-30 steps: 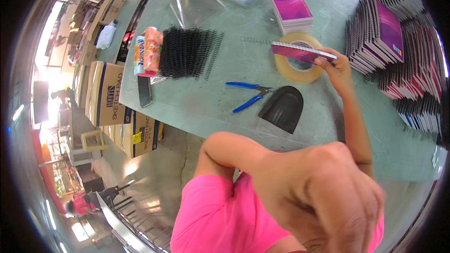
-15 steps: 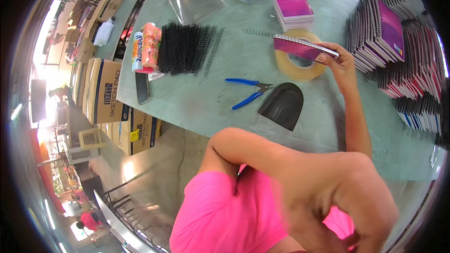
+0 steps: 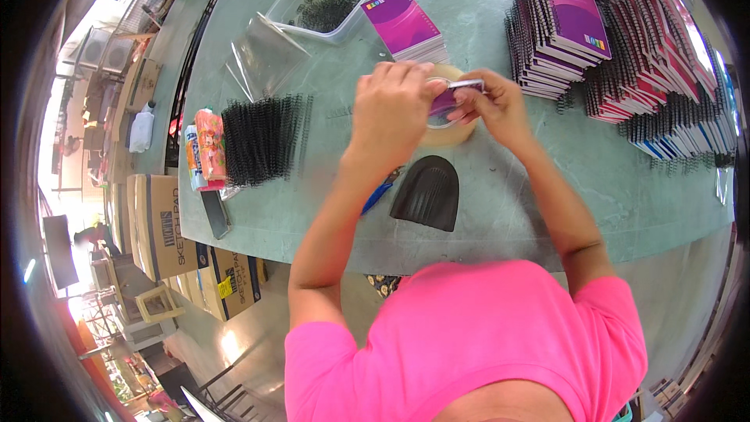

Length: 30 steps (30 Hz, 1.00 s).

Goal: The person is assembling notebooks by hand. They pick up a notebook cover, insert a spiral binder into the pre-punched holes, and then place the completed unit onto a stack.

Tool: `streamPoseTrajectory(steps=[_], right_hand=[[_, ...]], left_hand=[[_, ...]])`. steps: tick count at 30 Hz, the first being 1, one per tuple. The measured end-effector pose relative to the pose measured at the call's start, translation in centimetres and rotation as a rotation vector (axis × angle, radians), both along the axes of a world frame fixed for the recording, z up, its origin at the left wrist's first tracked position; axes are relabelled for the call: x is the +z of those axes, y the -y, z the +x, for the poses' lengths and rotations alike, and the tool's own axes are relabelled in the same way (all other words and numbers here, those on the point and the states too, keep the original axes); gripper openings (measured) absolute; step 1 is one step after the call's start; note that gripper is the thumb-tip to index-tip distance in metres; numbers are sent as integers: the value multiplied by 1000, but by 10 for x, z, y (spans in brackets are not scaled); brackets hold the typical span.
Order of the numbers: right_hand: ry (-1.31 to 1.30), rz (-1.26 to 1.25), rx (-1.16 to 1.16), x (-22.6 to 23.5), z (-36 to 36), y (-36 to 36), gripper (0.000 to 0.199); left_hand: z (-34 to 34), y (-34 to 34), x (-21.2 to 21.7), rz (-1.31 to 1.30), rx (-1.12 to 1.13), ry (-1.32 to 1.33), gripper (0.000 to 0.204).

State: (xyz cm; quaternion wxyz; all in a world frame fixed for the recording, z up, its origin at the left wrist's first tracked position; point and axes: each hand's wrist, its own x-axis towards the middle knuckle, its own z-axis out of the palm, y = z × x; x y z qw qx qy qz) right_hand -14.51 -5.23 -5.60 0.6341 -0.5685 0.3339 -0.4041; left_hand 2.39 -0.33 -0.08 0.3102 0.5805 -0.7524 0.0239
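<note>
Over a roll of clear tape (image 3: 457, 134), my right hand (image 3: 500, 105) grips a small purple-covered notebook (image 3: 444, 107) by its right end, thumb toward me. My left hand (image 3: 393, 113) closes around the notebook's left end, where a black spiral coil (image 3: 340, 112) shows faintly past the hand. The exact hold of the left fingers is hidden by the back of the hand. Blue-handled cutters (image 3: 378, 195) lie partly behind my left forearm. Beside them is a dark, ridged, rounded pad (image 3: 426, 193).
Black coils (image 3: 262, 139) lie bunched at left, beside a wrapped packet (image 3: 210, 147) and a phone (image 3: 216, 213). Farther back are a plastic sheet (image 3: 268, 55), a clear tub (image 3: 344, 30) and a stack of purple notebooks (image 3: 406, 25). Spiral-bound notebooks (image 3: 574, 16) are piled at right.
My left arm has swung up from near my body, and its hand now closes at the notebook's left end. The view has shifted; the notebook remains in my right hand.
</note>
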Motion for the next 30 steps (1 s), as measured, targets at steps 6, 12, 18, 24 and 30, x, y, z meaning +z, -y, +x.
streamPoseTrajectory(steps=[6, 12, 18, 24, 30], right_hand=[[-50, 0, 3, -1, -1, 4, 20], [-11, 84, -28, 0, -4, 2, 17], [2, 124, 13, -5, -5, 4, 22], [59, 168, -14, -5, -7, 5, 26], [-16, 37, 27, 0, -4, -22, 26]], left_hand=[[0, 1, 1, 92, 104, 241, 21], [10, -5, 1, 104, -29, 304, 22], [-30, -17, 47, 381, -420, -602, 25], [-61, -80, 84, 588, -1289, -1268, 26], [-61, -109, 95, 678, -1361, -1217, 27]])
